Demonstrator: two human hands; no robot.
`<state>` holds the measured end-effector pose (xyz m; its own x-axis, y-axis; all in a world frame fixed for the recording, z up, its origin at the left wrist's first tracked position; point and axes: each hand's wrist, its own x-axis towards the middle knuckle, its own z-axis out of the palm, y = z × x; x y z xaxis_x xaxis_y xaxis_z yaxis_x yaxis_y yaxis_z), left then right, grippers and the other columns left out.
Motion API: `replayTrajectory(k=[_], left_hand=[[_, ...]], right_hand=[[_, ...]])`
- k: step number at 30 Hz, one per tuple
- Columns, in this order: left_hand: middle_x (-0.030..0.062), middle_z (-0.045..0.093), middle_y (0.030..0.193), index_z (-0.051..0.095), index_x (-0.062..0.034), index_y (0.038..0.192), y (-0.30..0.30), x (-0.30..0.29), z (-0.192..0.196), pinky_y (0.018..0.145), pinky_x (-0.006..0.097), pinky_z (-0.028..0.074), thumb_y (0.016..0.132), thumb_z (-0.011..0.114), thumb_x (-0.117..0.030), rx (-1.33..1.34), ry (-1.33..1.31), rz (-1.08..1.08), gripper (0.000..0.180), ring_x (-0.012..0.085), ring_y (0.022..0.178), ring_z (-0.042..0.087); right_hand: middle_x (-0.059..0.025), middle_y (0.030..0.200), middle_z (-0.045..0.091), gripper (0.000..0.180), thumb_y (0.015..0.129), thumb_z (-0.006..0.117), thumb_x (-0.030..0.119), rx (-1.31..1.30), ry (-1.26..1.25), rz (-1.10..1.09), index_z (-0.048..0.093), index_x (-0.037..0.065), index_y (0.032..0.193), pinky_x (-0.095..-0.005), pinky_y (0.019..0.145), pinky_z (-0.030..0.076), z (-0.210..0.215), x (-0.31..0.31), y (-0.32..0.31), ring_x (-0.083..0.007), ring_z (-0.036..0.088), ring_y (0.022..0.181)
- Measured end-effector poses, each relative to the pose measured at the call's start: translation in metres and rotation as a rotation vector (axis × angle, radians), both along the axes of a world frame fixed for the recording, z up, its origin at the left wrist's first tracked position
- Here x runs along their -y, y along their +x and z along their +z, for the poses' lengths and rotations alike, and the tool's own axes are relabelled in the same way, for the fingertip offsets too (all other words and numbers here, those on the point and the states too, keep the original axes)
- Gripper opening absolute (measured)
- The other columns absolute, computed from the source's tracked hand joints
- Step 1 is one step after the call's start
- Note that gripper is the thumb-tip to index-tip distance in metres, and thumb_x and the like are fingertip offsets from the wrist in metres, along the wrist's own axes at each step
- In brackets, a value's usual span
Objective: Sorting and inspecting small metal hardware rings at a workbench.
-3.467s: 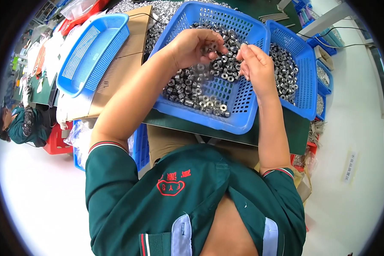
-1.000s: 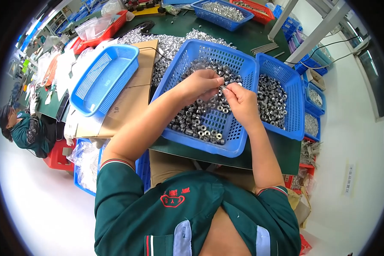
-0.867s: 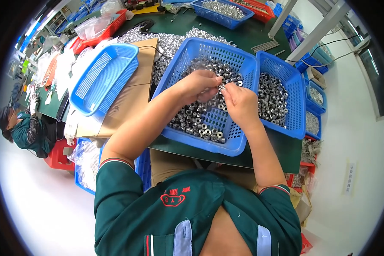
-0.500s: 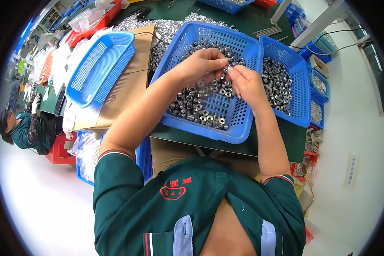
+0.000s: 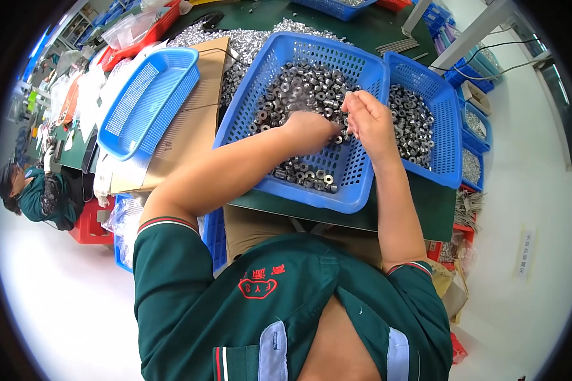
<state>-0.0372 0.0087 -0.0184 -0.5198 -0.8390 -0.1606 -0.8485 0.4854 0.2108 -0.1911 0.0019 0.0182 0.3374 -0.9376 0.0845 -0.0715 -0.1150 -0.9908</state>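
In front of me a blue perforated basket (image 5: 311,199) holds many small metal rings (image 5: 279,89), round with a centre hole. My left hand (image 5: 311,132) is low over these rings, palm down; motion smears its fingers, and what they touch is hidden. Close to the basket's right side, my right hand (image 5: 370,124) is raised, thumb and fingers pinched together. Whatever they may hold is too small to make out. A second blue basket (image 5: 452,152) with similar rings stands against the first one's right side.
A light blue basket (image 5: 124,149) lies on cardboard (image 5: 194,136) at the left. Behind the middle basket is a heap of small shiny metal parts (image 5: 251,44). Thin metal rods (image 5: 397,46) lie at the far right, near a white post (image 5: 470,47). Another person (image 5: 44,197) sits far left.
My hands have parted from where they met above the basket. The left hand dropped toward me and down to the rings; the right stays nearly in place, still pinched.
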Motion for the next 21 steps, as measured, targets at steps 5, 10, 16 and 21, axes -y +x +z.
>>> replayTrajectory(k=[5, 10, 16, 21], left_hand=[[0.0118, 0.067, 0.079, 0.060, -0.0096, 0.096, -0.004, 0.000, -0.005, 0.060, 0.042, 0.052, 0.081, 0.055, -0.012, 0.068, -0.045, -0.013, 0.016, 0.0303, 0.076, 0.068], [0.0116, 0.067, 0.079, 0.059, -0.0042, 0.095, -0.004, -0.003, -0.004, 0.058, 0.042, 0.052, 0.082, 0.054, -0.012, 0.088, -0.016, -0.008, 0.015, 0.0300, 0.074, 0.068], [0.0156, 0.065, 0.074, 0.056, -0.0036, 0.095, -0.001, 0.001, -0.014, 0.058, 0.044, 0.050, 0.080, 0.061, -0.018, 0.104, -0.026, -0.116, 0.022, 0.0327, 0.069, 0.066], [0.0117, 0.060, 0.073, 0.060, -0.0013, 0.087, 0.014, 0.019, 0.013, 0.054, 0.035, 0.047, 0.079, 0.056, -0.018, -0.820, 0.320, 0.097, 0.019, 0.0243, 0.054, 0.057]], right_hand=[[0.0060, 0.055, 0.041, 0.025, 0.096, 0.052, 0.023, -0.029, -0.005, 0.000, 0.056, 0.006, 0.079, -0.0181, 0.047, 0.033, 0.000, 0.001, -0.001, -0.0019, 0.039, 0.048], [0.0030, 0.055, 0.049, 0.026, 0.093, 0.055, 0.023, -0.010, -0.024, 0.001, 0.059, 0.003, 0.078, -0.0218, 0.045, 0.033, -0.006, 0.005, -0.002, -0.0039, 0.043, 0.049], [0.0024, 0.055, 0.049, 0.026, 0.093, 0.055, 0.023, -0.035, -0.026, 0.000, 0.059, 0.003, 0.078, -0.0222, 0.045, 0.033, -0.003, 0.006, -0.003, -0.0041, 0.043, 0.049], [0.0031, 0.053, 0.048, 0.025, 0.094, 0.055, 0.022, -0.040, -0.054, -0.002, 0.060, 0.003, 0.079, -0.0231, 0.044, 0.031, -0.009, 0.007, -0.003, -0.0034, 0.041, 0.048]])
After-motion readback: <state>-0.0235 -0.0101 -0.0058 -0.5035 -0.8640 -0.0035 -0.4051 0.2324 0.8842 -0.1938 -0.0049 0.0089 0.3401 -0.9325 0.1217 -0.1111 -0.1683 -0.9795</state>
